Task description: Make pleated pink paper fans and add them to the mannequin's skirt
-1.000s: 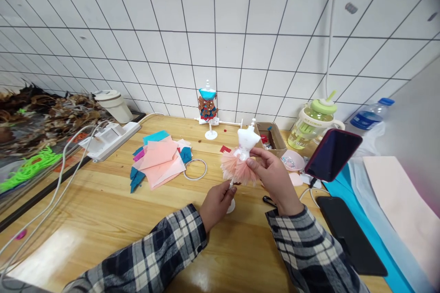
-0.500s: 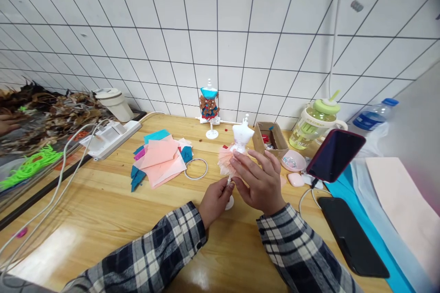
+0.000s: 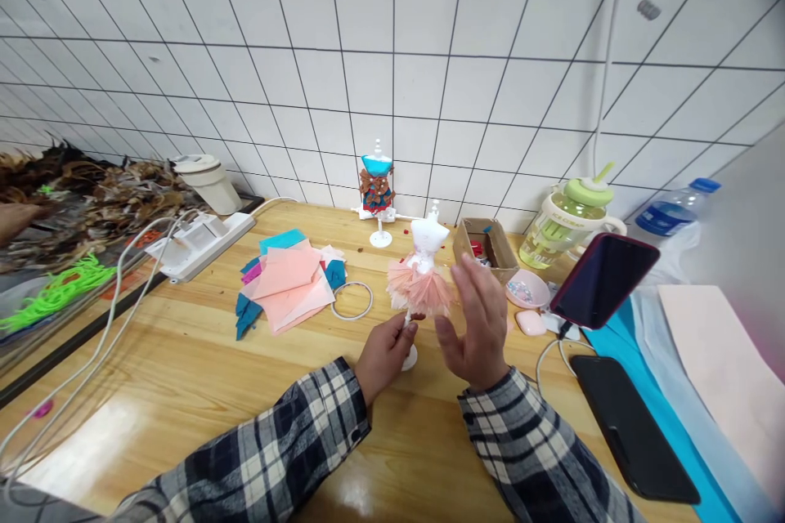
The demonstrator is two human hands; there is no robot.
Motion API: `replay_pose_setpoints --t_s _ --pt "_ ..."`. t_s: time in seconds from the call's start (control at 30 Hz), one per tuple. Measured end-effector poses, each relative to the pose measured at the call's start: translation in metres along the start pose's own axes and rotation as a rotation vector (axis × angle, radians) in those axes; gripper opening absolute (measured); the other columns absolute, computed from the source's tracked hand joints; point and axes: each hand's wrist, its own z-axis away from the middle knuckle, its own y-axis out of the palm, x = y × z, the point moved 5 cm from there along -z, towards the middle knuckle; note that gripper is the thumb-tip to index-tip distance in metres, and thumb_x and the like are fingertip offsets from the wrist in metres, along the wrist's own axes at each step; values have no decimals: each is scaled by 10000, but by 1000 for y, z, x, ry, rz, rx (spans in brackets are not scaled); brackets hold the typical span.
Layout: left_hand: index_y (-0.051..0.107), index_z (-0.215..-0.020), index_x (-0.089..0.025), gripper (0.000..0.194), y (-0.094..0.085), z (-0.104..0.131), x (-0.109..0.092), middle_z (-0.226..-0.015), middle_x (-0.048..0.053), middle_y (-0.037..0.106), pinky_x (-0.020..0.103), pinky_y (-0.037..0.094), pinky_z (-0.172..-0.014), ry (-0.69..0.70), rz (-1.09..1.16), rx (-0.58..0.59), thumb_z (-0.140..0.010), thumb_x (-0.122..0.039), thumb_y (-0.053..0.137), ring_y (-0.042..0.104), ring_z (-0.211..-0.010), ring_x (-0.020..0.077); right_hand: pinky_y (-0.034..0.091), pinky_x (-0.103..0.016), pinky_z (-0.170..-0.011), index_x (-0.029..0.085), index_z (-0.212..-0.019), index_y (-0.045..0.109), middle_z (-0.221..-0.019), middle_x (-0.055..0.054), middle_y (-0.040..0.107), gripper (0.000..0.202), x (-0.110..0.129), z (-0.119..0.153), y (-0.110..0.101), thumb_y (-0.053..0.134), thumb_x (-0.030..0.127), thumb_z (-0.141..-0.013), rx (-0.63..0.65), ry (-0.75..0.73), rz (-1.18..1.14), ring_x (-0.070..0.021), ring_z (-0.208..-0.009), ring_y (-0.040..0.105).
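Note:
A small white dress-form mannequin (image 3: 428, 236) leans slightly to the right, wearing a pleated peach paper skirt (image 3: 419, 287). My left hand (image 3: 386, 354) is closed around its thin stand, just under the skirt. To the right of the skirt my right hand (image 3: 477, 327) is open, fingers stretched upward and thumb apart, with nothing in it. A second mannequin (image 3: 377, 184) in a blue, brown and red outfit stands behind, near the wall. Peach paper sheets (image 3: 288, 282) lie in a pile to the left, beside a white ring (image 3: 352, 301).
At the back right are a cardboard box (image 3: 500, 249), a pink dish of beads (image 3: 527, 290) and a green-lidded cup (image 3: 567, 216). A propped phone (image 3: 607, 278) and a black phone (image 3: 634, 425) lie right. A power strip (image 3: 205, 245) with cables is left; another person's hand (image 3: 15, 222) shows beyond.
My right hand has moved off the skirt to the right, so the skirt's front now shows. My left hand still grips the stand.

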Motion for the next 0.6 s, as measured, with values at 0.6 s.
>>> replay_pose_setpoints --t_s 0.6 --pt "630 -1083 -157 373 -3 -2 -1 -730 3 616 230 414 -599 31 -24 -22 -925 -424 423 512 -628 132 227 -568 -1104 255 -1362 467 -1499 -112 364 526 4 11 18 522 370 -852 126 -43 101 -336 -1378 315"
